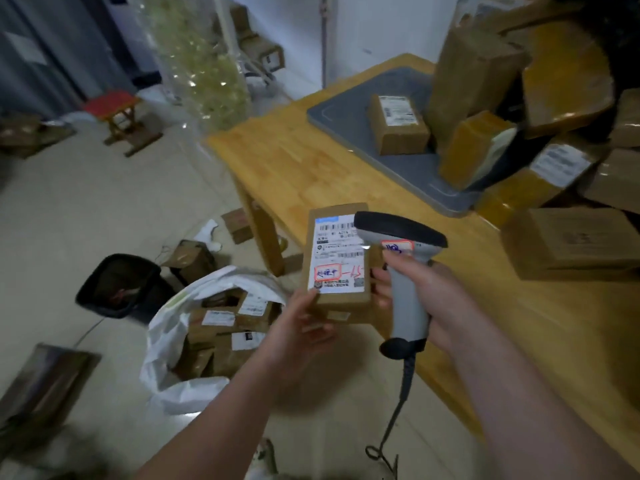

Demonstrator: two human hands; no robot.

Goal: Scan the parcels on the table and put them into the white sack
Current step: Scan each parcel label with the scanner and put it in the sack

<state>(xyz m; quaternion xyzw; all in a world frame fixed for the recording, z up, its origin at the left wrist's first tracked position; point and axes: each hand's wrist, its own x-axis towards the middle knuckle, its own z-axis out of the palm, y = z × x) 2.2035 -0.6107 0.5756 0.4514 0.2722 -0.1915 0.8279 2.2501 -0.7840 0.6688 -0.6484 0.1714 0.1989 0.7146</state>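
Gripping the scanner, the right hand aims it at the labelled parcel the left hand holds.

We look from the person's head, forward and down, through one wide-angle lens, close above the table at right, the floor at left.
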